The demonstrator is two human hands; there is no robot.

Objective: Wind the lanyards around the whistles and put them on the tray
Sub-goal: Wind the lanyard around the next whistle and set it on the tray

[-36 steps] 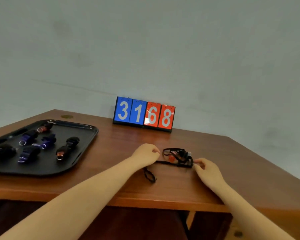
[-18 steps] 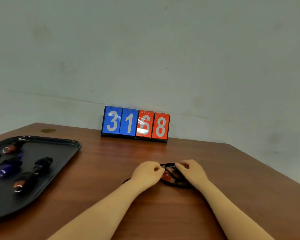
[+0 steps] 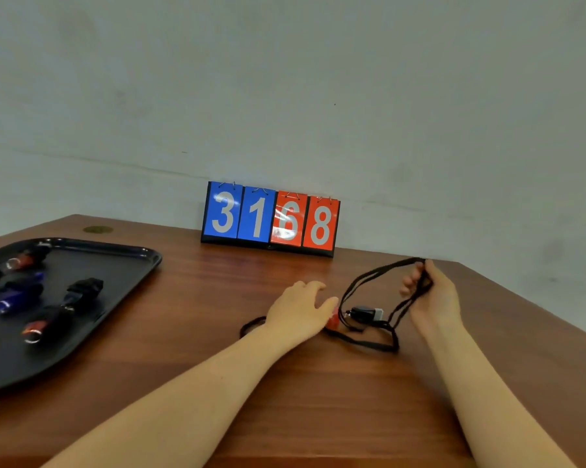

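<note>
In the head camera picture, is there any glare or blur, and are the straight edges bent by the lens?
Head view: white glare covers part of the red 6 on the flip scoreboard; the wound whistles on the black tray look soft and smeared; the table edge at the right curves, a wide-angle effect; lighting is even, with only faint shadows.

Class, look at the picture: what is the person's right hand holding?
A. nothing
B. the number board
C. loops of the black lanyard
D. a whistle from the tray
C: the right hand is raised off the table with its fingers curled round loops of the black lanyard.
</note>
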